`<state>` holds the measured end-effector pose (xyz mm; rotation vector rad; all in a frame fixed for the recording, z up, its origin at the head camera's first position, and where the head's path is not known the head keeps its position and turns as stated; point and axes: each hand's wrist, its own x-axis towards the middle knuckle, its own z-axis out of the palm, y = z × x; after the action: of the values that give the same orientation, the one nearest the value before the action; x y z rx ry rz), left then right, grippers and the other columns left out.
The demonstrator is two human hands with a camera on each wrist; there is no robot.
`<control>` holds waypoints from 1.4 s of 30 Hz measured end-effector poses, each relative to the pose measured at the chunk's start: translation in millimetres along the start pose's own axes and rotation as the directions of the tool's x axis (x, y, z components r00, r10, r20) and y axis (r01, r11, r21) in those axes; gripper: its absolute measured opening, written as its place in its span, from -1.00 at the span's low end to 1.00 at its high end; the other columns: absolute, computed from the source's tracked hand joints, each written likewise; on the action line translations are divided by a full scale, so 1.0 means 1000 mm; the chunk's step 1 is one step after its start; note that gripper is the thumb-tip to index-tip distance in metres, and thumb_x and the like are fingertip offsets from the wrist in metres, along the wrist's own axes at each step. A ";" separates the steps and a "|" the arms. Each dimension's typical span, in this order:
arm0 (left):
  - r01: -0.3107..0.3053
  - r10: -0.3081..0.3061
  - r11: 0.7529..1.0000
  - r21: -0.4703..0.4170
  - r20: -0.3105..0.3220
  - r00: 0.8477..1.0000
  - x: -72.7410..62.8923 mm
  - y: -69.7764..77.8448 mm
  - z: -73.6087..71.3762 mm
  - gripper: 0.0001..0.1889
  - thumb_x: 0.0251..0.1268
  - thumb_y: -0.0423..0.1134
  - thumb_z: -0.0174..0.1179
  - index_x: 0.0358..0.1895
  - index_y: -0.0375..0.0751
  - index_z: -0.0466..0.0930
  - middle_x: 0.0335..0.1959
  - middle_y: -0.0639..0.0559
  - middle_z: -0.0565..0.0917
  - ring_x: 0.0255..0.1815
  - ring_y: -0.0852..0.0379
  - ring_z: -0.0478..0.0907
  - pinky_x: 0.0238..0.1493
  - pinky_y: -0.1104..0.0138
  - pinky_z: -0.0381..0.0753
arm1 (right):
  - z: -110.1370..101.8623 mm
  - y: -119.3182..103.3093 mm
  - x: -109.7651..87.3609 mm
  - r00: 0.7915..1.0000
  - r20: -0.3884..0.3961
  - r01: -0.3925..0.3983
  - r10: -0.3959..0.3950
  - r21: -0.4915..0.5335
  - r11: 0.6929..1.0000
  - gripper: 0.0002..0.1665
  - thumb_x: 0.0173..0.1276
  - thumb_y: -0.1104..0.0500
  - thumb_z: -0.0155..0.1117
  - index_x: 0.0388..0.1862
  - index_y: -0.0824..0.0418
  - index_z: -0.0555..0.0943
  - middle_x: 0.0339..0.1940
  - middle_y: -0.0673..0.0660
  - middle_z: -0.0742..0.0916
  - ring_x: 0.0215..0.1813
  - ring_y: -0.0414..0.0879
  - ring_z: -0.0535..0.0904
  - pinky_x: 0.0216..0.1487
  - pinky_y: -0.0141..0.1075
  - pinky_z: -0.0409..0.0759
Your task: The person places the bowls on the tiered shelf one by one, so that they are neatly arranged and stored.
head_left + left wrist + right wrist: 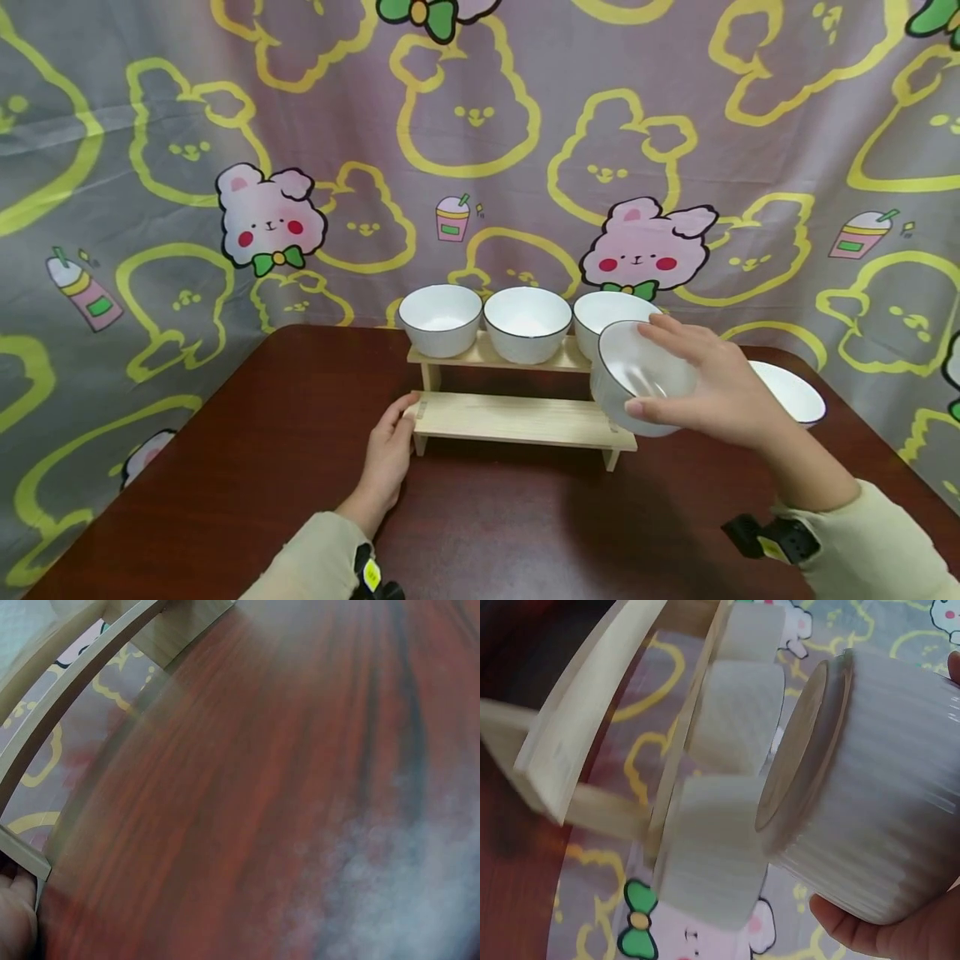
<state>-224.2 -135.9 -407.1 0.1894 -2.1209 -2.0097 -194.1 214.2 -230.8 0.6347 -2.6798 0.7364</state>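
White bowl tilts in the right hand's grip, left hand holding the rack bearing three bowls.

lower shelf: tons of room on top
upper shelf: three bowls hog it
left end: left hand blocks

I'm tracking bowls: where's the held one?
Head view: the held bowl is right of centre, in the right hand, partly hiding the rightmost bowl on the upper shelf.

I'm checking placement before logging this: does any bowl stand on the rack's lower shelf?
No, the three white bowls on the wooden rack all stand on its upper shelf.
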 end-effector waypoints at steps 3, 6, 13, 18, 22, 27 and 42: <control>-0.007 0.007 1.000 -0.008 -0.002 1.000 -0.001 0.000 0.000 -0.61 0.43 -0.30 -0.22 0.26 -0.11 0.37 0.35 -0.06 0.30 0.27 -0.01 0.26 0.18 0.07 0.30 | 0.007 -0.007 0.003 1.000 0.010 -0.002 0.002 0.013 1.000 -0.03 -0.12 -0.15 0.48 0.30 0.16 0.40 0.36 0.23 0.38 0.31 0.24 0.21 0.04 0.14 0.27; -0.012 0.011 1.000 -0.011 -0.004 1.000 -0.001 0.001 0.001 -0.61 0.43 -0.30 -0.21 0.26 -0.12 0.37 0.34 -0.07 0.30 0.26 -0.02 0.26 0.17 0.08 0.30 | 0.015 -0.012 0.006 1.000 0.019 0.005 -0.005 0.025 1.000 -0.04 -0.11 -0.15 0.46 0.30 0.16 0.40 0.35 0.23 0.39 0.30 0.24 0.22 0.00 0.13 0.32; -0.014 0.014 1.000 -0.003 -0.004 1.000 -0.001 0.000 0.000 -0.61 0.43 -0.30 -0.21 0.25 -0.11 0.38 0.35 -0.04 0.29 0.29 -0.02 0.23 0.21 0.07 0.26 | 0.030 -0.022 0.012 0.998 0.030 0.057 -0.058 0.033 0.998 -0.04 -0.11 -0.18 0.45 0.28 0.17 0.41 0.34 0.25 0.40 0.29 0.25 0.24 0.09 0.22 0.28; -0.018 0.018 1.000 0.001 -0.004 1.000 -0.002 -0.001 0.000 -0.61 0.43 -0.30 -0.21 0.26 -0.12 0.38 0.35 -0.06 0.29 0.29 -0.03 0.24 0.21 0.06 0.26 | 0.043 -0.028 0.017 0.995 0.047 0.083 -0.085 0.043 0.996 -0.04 -0.13 -0.19 0.45 0.27 0.18 0.43 0.34 0.25 0.40 0.31 0.30 0.21 0.17 0.25 0.19; -0.017 0.017 1.000 -0.001 -0.004 1.000 -0.002 -0.001 0.001 -0.61 0.43 -0.31 -0.21 0.26 -0.14 0.38 0.34 -0.08 0.31 0.27 -0.04 0.26 0.19 0.07 0.28 | 0.055 -0.033 0.020 0.994 0.053 0.088 -0.091 0.057 0.994 -0.02 -0.17 -0.19 0.46 0.25 0.19 0.44 0.34 0.25 0.40 0.33 0.29 0.20 0.18 0.23 0.21; -0.032 0.032 0.999 0.008 -0.013 0.999 -0.001 0.000 0.000 -0.61 0.42 -0.32 -0.21 0.25 -0.15 0.39 0.35 -0.06 0.30 0.30 -0.01 0.22 0.22 0.07 0.25 | 0.073 -0.042 0.023 0.993 0.057 0.093 -0.099 0.102 0.990 0.01 -0.23 -0.19 0.49 0.24 0.20 0.45 0.35 0.22 0.39 0.34 0.27 0.19 0.19 0.22 0.22; -0.017 0.017 1.000 -0.008 -0.005 1.000 -0.001 0.001 0.001 -0.60 0.42 -0.34 -0.22 0.26 -0.17 0.37 0.35 -0.07 0.28 0.26 -0.02 0.27 0.20 0.12 0.28 | 0.120 -0.064 0.034 0.985 0.066 0.152 -0.162 0.141 0.978 0.06 -0.30 -0.25 0.48 0.23 0.19 0.47 0.33 0.23 0.42 0.32 0.22 0.24 0.17 0.13 0.31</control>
<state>-223.3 -134.8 -406.2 0.1742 -2.1044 -2.0063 -211.9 88.8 -291.0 0.9154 -2.6255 0.8721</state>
